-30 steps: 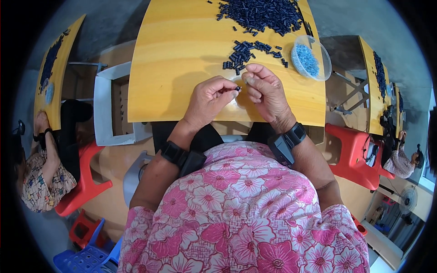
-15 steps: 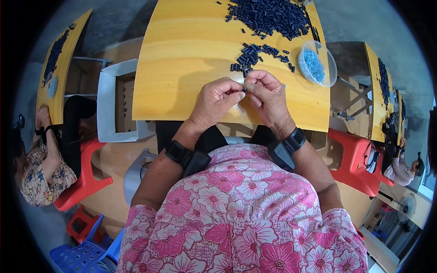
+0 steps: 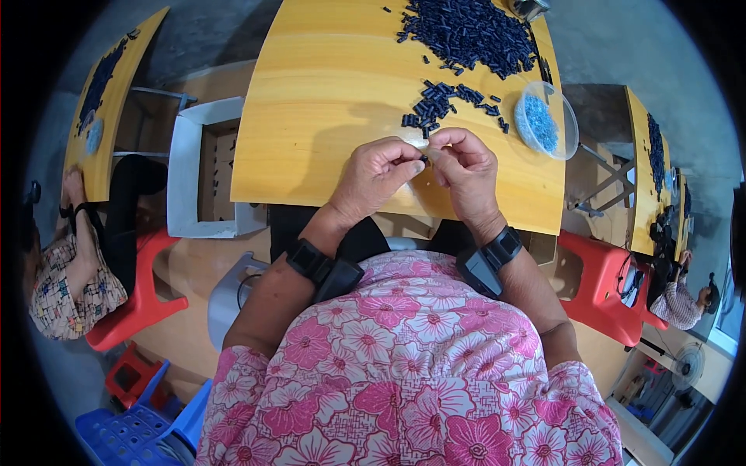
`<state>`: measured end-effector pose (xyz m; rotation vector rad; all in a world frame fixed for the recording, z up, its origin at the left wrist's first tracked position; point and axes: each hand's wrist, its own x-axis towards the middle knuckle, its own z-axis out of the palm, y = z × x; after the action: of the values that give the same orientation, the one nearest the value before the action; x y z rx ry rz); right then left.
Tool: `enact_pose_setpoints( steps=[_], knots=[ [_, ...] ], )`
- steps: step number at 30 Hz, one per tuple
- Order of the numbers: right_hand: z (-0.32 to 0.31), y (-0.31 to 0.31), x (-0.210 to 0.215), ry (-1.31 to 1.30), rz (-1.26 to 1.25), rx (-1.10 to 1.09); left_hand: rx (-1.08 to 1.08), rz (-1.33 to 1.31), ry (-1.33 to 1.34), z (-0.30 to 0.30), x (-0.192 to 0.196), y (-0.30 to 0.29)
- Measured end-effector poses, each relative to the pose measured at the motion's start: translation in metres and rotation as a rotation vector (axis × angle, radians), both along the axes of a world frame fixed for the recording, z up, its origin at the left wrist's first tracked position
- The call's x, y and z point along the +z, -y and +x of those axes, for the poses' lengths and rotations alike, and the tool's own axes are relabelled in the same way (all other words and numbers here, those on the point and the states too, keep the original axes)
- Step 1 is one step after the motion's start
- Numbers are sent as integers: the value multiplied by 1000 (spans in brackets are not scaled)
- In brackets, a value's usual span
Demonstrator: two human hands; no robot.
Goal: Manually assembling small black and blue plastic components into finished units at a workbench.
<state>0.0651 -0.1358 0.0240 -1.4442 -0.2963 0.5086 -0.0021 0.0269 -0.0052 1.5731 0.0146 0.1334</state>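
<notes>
My left hand (image 3: pixel 378 175) and my right hand (image 3: pixel 466 167) meet over the near edge of a yellow wooden table (image 3: pixel 326 109). Their fingertips pinch one small dark blue piece (image 3: pixel 424 158) between them. Just beyond the hands lies a small cluster of the same dark blue pieces (image 3: pixel 439 101). A much larger heap of them (image 3: pixel 474 31) sits at the far side. A clear round bowl (image 3: pixel 546 120) with light blue bits stands to the right of my right hand. Both wrists wear black bands.
A white open box (image 3: pixel 203 175) stands left of the table. Red plastic stools (image 3: pixel 602 283) and a blue crate (image 3: pixel 136 431) are on the floor. Other people sit at similar tables at the left (image 3: pixel 66 272) and right (image 3: pixel 684 299).
Both hands stayed together at the table's near edge, working the small piece between the fingertips. The view shifted slightly.
</notes>
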Motion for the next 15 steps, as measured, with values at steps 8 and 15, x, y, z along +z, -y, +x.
enact_pose_setpoints(
  steps=[8, 15],
  knots=[
    [-6, -5, -1, 123, 20, -30, 6, -1, 8, 1, -2, 0],
    [-2, -3, 0, 204, -51, 13, -19, 27, -13, 0, 0, -1]
  ],
)
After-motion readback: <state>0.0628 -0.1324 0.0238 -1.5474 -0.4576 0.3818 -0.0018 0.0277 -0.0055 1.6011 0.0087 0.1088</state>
